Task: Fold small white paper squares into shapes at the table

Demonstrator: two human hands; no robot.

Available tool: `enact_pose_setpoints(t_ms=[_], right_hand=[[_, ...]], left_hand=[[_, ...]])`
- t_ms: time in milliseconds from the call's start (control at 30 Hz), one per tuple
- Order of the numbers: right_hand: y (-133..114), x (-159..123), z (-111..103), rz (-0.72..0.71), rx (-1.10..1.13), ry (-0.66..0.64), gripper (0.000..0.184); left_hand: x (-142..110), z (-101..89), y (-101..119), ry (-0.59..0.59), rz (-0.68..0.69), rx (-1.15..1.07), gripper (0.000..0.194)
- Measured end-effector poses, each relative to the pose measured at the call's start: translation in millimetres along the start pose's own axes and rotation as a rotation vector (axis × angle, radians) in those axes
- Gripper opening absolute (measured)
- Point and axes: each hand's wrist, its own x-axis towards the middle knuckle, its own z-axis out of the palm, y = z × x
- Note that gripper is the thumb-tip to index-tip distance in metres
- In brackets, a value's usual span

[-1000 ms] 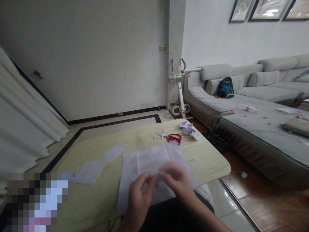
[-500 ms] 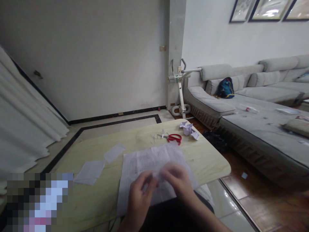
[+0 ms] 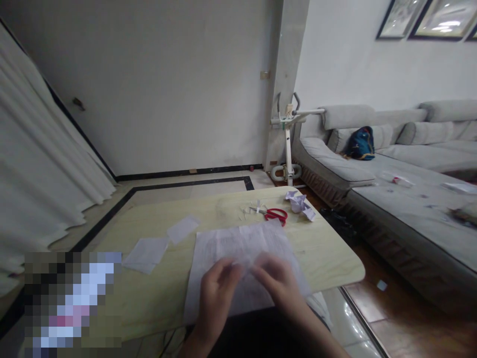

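Observation:
My left hand (image 3: 216, 293) and my right hand (image 3: 278, 281) meet over a large sheet of printed paper (image 3: 238, 248) lying on a light wooden table (image 3: 328, 253). The fingertips of both hands pinch together at a small piece of paper (image 3: 242, 266) between them; the piece is blurred and hard to make out. Further back on the table lie red-handled scissors (image 3: 276, 215), small paper scraps (image 3: 251, 209) and crumpled paper (image 3: 300, 203).
Two loose paper pieces (image 3: 147, 251) (image 3: 182, 228) lie left of the sheet. A grey sofa (image 3: 410, 199) with a blue bag (image 3: 360, 143) runs along the right. A white exercise machine (image 3: 286, 144) stands by the wall corner. Curtains (image 3: 37, 164) hang at left.
The camera view has shifted slightly, so the whole scene slides right and down. My hands stay together over the sheet, fingers working the small piece.

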Motion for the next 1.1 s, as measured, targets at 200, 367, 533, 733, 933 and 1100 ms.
enact_pose_setpoints(t_ms=[200,367,533,733,933,1100], right_hand=[[-6,2,-9,-0.164,-0.164,0.021,0.007],[-18,-2,-13,-0.335,-0.29,0.056,0.011],[-18,-5,-6,-0.326,-0.335,-0.001,0.012],[-14,-4,-9,-0.304,-0.363,-0.053,0.017],[-13,-3,-8,-0.287,-0.349,-0.053,0.012],[-13,-2,-7,-0.308,-0.34,-0.017,0.013]], left_hand=[[-1,-2.3,-3,0.0,0.148,0.138,0.021],[-2,-0.7,-17,-0.08,0.363,0.302,0.015],[-3,0.4,-22,-0.144,0.53,0.414,0.014],[-2,0.8,-19,-0.179,0.571,0.478,0.018],[-5,3.7,-16,-0.276,0.515,0.423,0.021],[-7,4.2,-23,-0.251,0.436,0.338,0.017]])
